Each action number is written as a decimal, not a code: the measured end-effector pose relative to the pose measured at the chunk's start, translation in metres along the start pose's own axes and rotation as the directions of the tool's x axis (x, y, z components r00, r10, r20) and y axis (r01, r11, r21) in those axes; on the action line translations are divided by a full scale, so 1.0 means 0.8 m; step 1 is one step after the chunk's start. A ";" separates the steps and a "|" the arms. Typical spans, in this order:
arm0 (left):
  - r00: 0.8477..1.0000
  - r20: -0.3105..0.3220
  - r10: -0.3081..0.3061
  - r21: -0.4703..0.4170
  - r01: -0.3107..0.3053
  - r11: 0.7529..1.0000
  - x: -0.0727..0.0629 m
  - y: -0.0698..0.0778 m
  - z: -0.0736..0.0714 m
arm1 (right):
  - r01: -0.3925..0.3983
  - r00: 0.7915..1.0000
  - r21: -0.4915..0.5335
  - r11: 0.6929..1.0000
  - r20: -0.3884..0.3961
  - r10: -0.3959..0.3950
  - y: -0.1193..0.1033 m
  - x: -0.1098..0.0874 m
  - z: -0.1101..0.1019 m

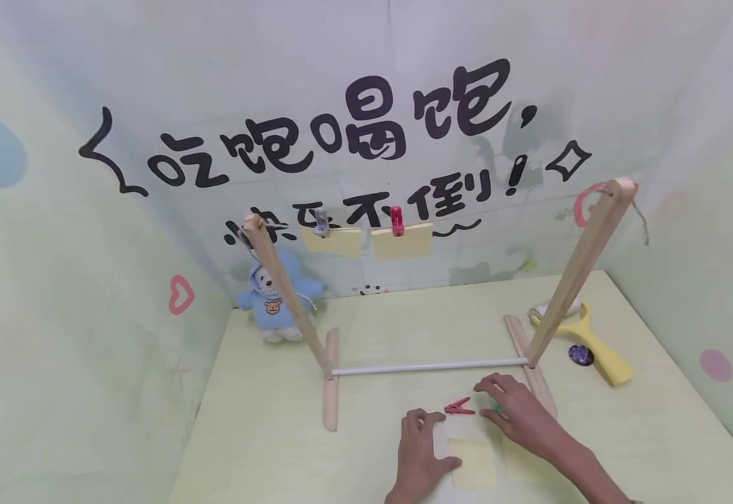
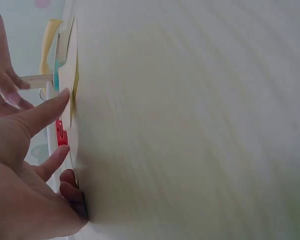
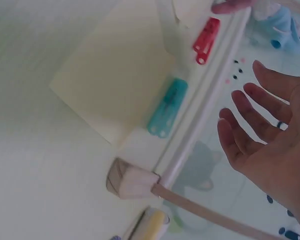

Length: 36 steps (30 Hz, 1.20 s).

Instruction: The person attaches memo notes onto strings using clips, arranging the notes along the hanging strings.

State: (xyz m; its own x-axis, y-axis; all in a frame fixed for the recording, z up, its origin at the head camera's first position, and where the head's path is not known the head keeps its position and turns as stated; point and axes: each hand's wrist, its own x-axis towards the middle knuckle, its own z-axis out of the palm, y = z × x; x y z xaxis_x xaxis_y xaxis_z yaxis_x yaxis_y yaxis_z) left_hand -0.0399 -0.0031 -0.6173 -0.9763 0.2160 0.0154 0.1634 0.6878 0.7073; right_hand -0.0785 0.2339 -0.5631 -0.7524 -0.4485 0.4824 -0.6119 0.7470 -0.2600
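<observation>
My left hand point(image 1: 418, 448) rests on the table beside a pale yellow paper note point(image 1: 473, 463), and its thumb touches the note's edge. In the left wrist view, the other fingers are loosely bent near the tabletop. Over a teal clip point(image 3: 168, 107), my right hand point(image 1: 520, 416) hovers with fingers spread and holds nothing. A red clip point(image 1: 459, 406) lies between the two hands. Partly behind the right arm is a second yellow note point(image 3: 115, 75). Two more notes hang from a string, one under a grey clip point(image 1: 320, 222), one under a red clip point(image 1: 396, 220).
A wooden stand with a left post point(image 1: 290, 301), right post point(image 1: 580, 276) and white crossbar point(image 1: 429, 367) stands beyond the hands. At the back left sits a blue-clothed plush toy point(image 1: 274, 301). A yellow-handled lint roller point(image 1: 605, 353) and a dark round object point(image 1: 581, 355) lie right.
</observation>
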 end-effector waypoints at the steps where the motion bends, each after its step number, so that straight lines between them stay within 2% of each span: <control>1: 1.000 -0.005 0.013 0.030 -0.013 0.999 0.000 0.001 0.001 | 0.014 1.000 -0.021 1.000 0.002 -0.014 0.000 0.000 0.009; 6: 1.000 -0.003 0.029 0.111 -0.028 0.993 0.002 0.005 0.000 | 0.034 0.999 -0.061 0.998 -0.012 -0.034 0.001 -0.001 0.043; 12: 0.999 0.030 0.010 0.114 -0.014 0.993 0.002 0.007 -0.003 | 0.034 0.999 -0.044 0.998 -0.005 -0.035 0.001 -0.010 0.057; 21: 0.999 0.011 0.039 0.121 -0.040 0.992 0.003 0.007 -0.004 | 0.014 1.000 -0.071 0.997 0.000 -0.014 0.005 -0.012 0.064; 27: 0.993 -0.058 0.103 0.124 -0.095 0.988 0.000 -0.001 0.004 | -0.017 1.000 -0.045 0.999 0.020 0.018 0.008 -0.012 0.063; 28: 0.990 -0.076 0.118 0.129 -0.108 0.986 0.000 -0.004 0.007 | -0.023 1.000 -0.037 0.999 0.017 0.024 0.009 -0.012 0.062; 32: 0.995 -0.048 0.092 0.074 -0.088 0.993 0.001 -0.003 0.003 | -0.047 0.999 0.004 0.999 -0.005 0.047 0.011 -0.015 0.059; 36: 0.991 -0.065 0.114 0.062 -0.110 0.992 0.000 -0.007 0.004 | -0.066 0.997 0.114 0.991 -0.033 0.070 0.010 -0.017 0.053</control>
State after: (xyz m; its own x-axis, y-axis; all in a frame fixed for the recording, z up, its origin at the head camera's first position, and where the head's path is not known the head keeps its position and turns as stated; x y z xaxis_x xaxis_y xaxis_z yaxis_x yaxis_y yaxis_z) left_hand -0.0401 -0.0049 -0.6239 -0.9584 0.2475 0.1419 0.2783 0.7017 0.6558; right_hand -0.0837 0.2250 -0.6073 -0.7853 -0.3784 0.4901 -0.5845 0.7141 -0.3852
